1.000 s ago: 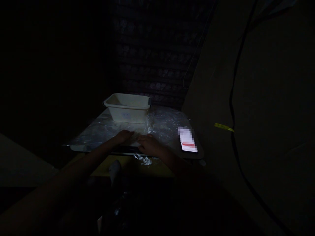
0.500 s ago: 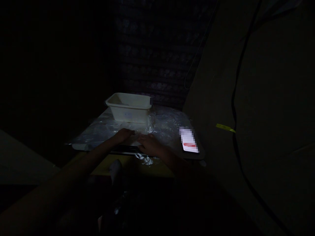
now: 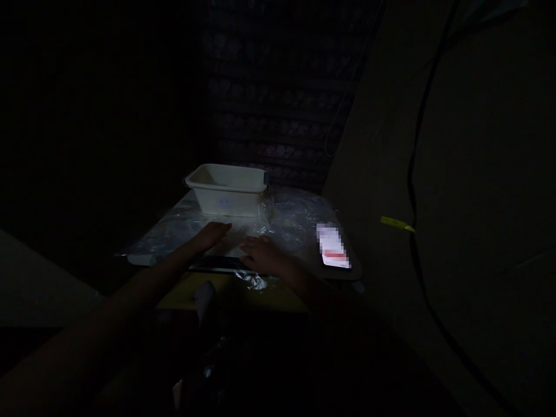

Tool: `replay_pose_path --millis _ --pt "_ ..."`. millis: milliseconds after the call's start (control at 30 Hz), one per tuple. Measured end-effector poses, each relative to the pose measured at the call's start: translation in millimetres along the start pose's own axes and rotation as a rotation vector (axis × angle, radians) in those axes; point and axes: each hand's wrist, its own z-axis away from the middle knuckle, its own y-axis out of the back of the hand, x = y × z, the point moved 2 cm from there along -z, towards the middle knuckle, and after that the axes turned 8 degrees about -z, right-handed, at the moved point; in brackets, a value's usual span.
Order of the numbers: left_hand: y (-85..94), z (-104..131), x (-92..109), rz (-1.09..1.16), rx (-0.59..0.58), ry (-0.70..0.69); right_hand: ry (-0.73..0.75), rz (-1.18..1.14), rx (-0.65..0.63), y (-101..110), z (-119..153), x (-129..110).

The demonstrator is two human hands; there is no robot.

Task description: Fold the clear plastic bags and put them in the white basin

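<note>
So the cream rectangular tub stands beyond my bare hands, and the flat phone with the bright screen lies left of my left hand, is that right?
One side is wrong: in the head view, the flat phone with the bright screen lies right of your right hand. The cream rectangular tub stands beyond that hand and your left hand.

From afar I'm seeing clear, silver-glinting plastic sheeting (image 3: 296, 215), a cream tub (image 3: 226, 197), a whitish phone screen (image 3: 332, 243) banded red, and a yellow tag (image 3: 396, 223).

1 head view, forward-down toward the hands (image 3: 263, 255)
</note>
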Motion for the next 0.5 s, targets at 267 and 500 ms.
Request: replay_pose_path --millis 267,500 --pt "0.8 11 7 0.234 -0.023 0.114 0.024 -0.013 -0.025 3 -10 -11" --pt "-0.4 8 6 0.184 -0.044 0.123 0.004 -0.003 -0.049 -1 -13 -12"
